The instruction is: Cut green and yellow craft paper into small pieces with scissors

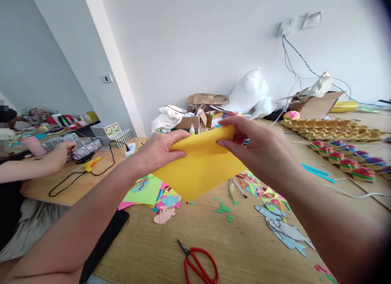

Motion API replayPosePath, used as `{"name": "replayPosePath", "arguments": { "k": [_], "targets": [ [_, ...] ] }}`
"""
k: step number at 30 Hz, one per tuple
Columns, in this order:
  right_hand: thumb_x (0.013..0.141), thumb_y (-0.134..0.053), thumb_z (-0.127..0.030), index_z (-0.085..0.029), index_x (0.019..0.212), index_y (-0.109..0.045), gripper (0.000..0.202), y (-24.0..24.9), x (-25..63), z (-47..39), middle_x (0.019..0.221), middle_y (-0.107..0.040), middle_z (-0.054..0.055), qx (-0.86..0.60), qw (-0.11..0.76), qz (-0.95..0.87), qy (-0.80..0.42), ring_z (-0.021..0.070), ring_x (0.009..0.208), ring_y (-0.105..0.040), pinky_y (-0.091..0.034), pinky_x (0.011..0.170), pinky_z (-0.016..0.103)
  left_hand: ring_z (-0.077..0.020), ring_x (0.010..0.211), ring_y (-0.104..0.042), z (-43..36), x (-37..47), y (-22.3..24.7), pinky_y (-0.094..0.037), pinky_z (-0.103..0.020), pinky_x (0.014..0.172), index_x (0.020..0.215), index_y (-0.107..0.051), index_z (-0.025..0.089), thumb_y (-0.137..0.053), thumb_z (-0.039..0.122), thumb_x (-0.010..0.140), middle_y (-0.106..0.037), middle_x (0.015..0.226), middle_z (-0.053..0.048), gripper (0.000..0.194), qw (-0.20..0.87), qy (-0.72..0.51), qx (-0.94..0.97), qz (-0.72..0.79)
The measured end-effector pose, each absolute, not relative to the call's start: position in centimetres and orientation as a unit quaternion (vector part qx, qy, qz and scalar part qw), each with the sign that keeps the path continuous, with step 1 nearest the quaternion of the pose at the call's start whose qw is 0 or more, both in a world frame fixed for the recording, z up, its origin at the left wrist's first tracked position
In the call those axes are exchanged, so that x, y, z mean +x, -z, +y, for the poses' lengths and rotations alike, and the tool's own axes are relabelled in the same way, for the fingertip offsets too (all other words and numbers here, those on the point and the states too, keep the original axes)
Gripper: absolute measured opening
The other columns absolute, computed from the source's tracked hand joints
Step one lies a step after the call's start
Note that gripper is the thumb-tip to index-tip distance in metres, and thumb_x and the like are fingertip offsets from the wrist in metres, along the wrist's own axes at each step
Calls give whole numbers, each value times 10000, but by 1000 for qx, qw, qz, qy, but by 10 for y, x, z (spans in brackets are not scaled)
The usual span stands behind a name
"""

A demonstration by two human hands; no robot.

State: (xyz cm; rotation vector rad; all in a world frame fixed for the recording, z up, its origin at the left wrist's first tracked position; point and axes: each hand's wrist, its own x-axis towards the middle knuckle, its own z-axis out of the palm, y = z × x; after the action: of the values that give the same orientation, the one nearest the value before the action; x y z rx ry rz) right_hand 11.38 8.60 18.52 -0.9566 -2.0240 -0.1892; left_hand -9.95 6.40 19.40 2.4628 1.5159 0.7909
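Observation:
A yellow sheet (201, 174) hangs above the wooden table (238, 251), its upper edge folded over. My left hand (163, 149) pinches the sheet at its upper left, thumb in front. On the upper right, my right hand (249, 139) grips it between thumb and fingers. Below the sheet, red-handled scissors (200, 261) lie on the table near its front edge. Small green scraps (224, 208) are scattered between the hands' forearms. Paper fish (165, 215) lie at the left beside a light green sheet (146, 190).
More paper fish (288, 231) lie at the right, near egg cartons (336, 129) and painted pieces (348, 164). Cardboard boxes (189, 122) and white bags (250, 92) stand along the wall. At the left, another person's hand (65, 153) is near a yellow glue gun (91, 164).

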Motion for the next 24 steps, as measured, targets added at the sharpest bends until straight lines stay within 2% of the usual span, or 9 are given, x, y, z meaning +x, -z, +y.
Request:
{"name": "replayPosePath", "arguments": {
  "k": [3,8,11,15,20,24],
  "targets": [
    [724,-584,-181,-189,957,-594,234,-201,108,91,690,-630,12,-372,435,-811,123,168,613,-578,-424,568,288,-142,795,-575,61,-101,-217,-426,-257,723,1114,-518,264,-529,223,725,-626,934,38,391,-3,-238,821,518],
    [730,-590,-199,-178,949,-576,221,-219,99,103,679,-601,1,-347,460,-810,115,165,633,-578,-426,588,292,-134,670,-578,58,-110,-243,-446,-239,605,1167,-450,323,-550,274,725,-641,861,54,455,-61,-233,810,535],
    [728,-598,-200,-187,964,-555,241,-225,94,107,664,-567,-18,-341,468,-812,78,160,634,-572,-430,614,303,-138,676,-577,57,-119,-251,-455,-245,598,1205,-411,365,-554,296,730,-632,931,55,501,-65,-244,807,534],
    [735,-591,-219,-214,982,-526,255,-229,88,111,681,-542,-27,-308,489,-815,40,156,652,-563,-435,639,300,-163,797,-569,54,-130,-259,-468,-269,662,1211,-409,391,-545,327,741,-567,1106,68,493,-82,-260,807,524],
    [726,-594,-218,-213,967,-530,249,-232,81,112,693,-548,-22,-282,502,-818,21,150,652,-547,-429,633,285,-205,898,-551,46,-136,-267,-476,-286,716,1200,-446,350,-582,346,715,-583,1085,54,504,-48,-250,816,520],
    [735,-575,-213,-204,984,-537,253,-228,80,112,691,-536,-27,-272,494,-826,-5,146,659,-540,-423,626,288,-179,865,-555,42,-140,-263,-483,-256,686,1210,-441,302,-604,329,703,-593,1051,38,533,36,-268,805,527]
  ]
}}
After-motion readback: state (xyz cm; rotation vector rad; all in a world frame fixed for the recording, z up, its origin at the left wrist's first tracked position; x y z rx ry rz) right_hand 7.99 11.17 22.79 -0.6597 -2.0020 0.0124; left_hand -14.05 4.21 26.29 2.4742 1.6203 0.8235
